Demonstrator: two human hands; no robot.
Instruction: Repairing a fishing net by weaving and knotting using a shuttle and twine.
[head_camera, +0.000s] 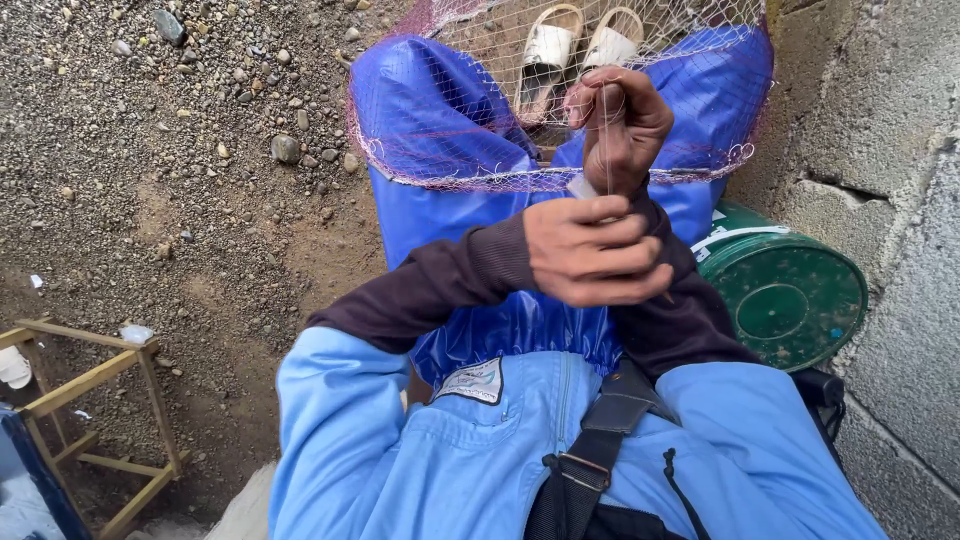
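— Netting (470, 110), fine and pinkish, is what I've got in view: it lies draped over my lap, across the blue waterproof apron (430, 110), with its corded edge running left to right just beyond the hands.

— And the hands, how are they set?

— My right hand (622, 125) is the farther one, raised over the net, fingers curled tight into a fist; a thin line (607, 140) runs down through it, and I take the grip there as pressed together on that line. My left hand (592, 250) sits nearer, just below the right one and touching it at the wrist, fingers folded in and closed around something small and pale (582, 188) that pokes out at the top. I can't tell what that piece is.

— What's around you?

— Through the mesh at the far end I see two pale sandals (580, 45) on the ground. To the right, close beside my leg, there's a green round lid (785, 295) with a white rim, and past it a rough concrete block wall (890, 120). To the left the ground is gravel (150, 150) and bare earth, and at the near left stands a wooden frame (100, 370). A black strap (600, 440) crosses my light blue jacket (400, 460) nearest the camera.
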